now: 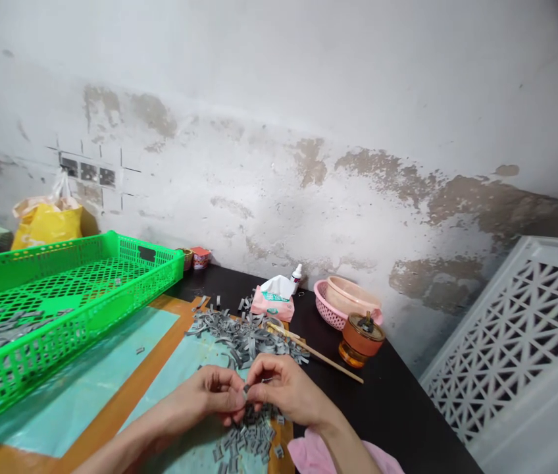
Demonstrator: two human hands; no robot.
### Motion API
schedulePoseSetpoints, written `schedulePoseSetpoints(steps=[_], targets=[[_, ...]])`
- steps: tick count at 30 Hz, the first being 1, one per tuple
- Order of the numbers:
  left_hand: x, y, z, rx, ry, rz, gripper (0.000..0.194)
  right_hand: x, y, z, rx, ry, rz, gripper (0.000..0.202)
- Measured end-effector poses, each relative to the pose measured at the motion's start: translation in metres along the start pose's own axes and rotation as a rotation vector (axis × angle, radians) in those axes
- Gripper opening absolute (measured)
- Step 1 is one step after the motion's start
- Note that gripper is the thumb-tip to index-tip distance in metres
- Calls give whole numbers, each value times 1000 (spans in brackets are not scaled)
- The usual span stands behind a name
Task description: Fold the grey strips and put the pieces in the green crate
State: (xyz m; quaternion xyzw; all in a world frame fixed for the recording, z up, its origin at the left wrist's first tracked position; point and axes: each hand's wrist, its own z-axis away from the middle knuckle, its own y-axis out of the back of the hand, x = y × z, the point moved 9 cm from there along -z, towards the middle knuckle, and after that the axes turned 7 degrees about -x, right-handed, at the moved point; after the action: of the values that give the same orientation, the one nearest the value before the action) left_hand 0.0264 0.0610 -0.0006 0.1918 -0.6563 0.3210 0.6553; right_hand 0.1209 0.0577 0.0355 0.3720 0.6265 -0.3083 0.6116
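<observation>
My left hand [217, 395] and my right hand [281, 388] meet low in the middle of the head view, their fingertips pinching one small grey piece [246, 390] between them. Fingers cover most of that piece. Beyond the hands lies a heap of curved grey strips [247, 336]. Below them, small grey pieces [249, 438] are scattered on the light blue sheet [160, 395]. A thin wooden stick [331, 361] slants from the heap toward the right.
At the left stands a green crate [96, 309] with grey strips inside. Behind the heap are a tissue pack [273, 303] and a white bottle [297, 273]. Pink baskets [331, 309], an amber jar [360, 342] and a pink cloth [316, 454] are at the right.
</observation>
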Motion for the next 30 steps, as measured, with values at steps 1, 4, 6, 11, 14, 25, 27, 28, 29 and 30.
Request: schedulePoseSetpoints(steps=[1,4,6,11,14,25,27,28,29,30], targets=[[0,3,-1,19,-6,1,26,1,0,0,1,-7,-16,27],[0,16,-4,116,-37,-14,30,4,0,0,-1,-37,-66,29],[1,24,-5,184,-57,-33,33,8,-1,0,-4,-58,-102,29],[2,29,-7,237,-108,-66,35,18,2,-3,63,-79,-131,32],[2,29,-8,234,-109,-76,35,21,8,-5,146,-77,-125,34],[10,24,-5,246,-132,-138,36,26,13,-7,243,-65,-166,37],[13,23,-4,255,-166,-177,36,27,14,-8,252,-51,-180,37],[14,24,-4,267,-183,-192,35,27,14,-9,261,-43,-181,37],[14,25,-4,285,-195,-201,33,27,14,-10,271,-36,-179,36],[13,26,-4,301,-196,-203,32,27,15,-10,282,-30,-176,35]])
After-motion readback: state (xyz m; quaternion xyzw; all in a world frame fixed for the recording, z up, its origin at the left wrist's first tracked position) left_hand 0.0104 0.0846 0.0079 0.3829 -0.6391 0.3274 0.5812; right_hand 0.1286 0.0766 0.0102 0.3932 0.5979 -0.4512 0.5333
